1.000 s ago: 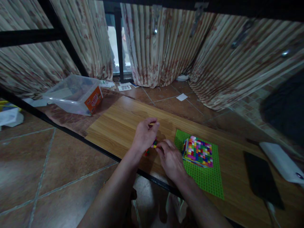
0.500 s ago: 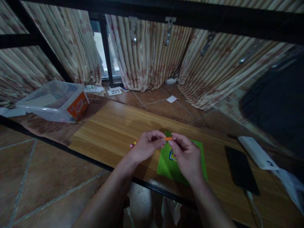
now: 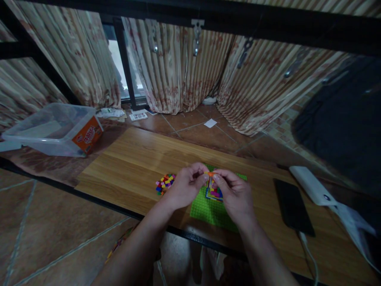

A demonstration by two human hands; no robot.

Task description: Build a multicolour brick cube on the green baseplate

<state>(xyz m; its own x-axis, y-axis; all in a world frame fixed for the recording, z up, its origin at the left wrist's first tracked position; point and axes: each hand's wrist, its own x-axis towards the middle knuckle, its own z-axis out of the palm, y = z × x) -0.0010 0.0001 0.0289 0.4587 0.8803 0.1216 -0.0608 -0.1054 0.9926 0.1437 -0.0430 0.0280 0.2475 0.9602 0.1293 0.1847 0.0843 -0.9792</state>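
My left hand [image 3: 185, 187] and my right hand [image 3: 233, 194] meet above the green baseplate [image 3: 208, 210], pinching a small orange brick [image 3: 210, 174] between their fingertips. Under the hands, a multicoloured brick block [image 3: 213, 191] stands on the baseplate, mostly hidden by my right hand. A small pile of loose coloured bricks [image 3: 165, 183] lies on the wooden board [image 3: 133, 163], just left of my left hand.
A clear plastic bin [image 3: 53, 129] with an orange label sits at the far left. A black phone [image 3: 293, 206] with a cable and a white device [image 3: 311, 185] lie to the right. Curtains hang behind, and papers lie on the tiled floor.
My hands left the loose bricks and came together over the baseplate, holding an orange brick. The view shifted, so the brick pile now shows left of my left hand.
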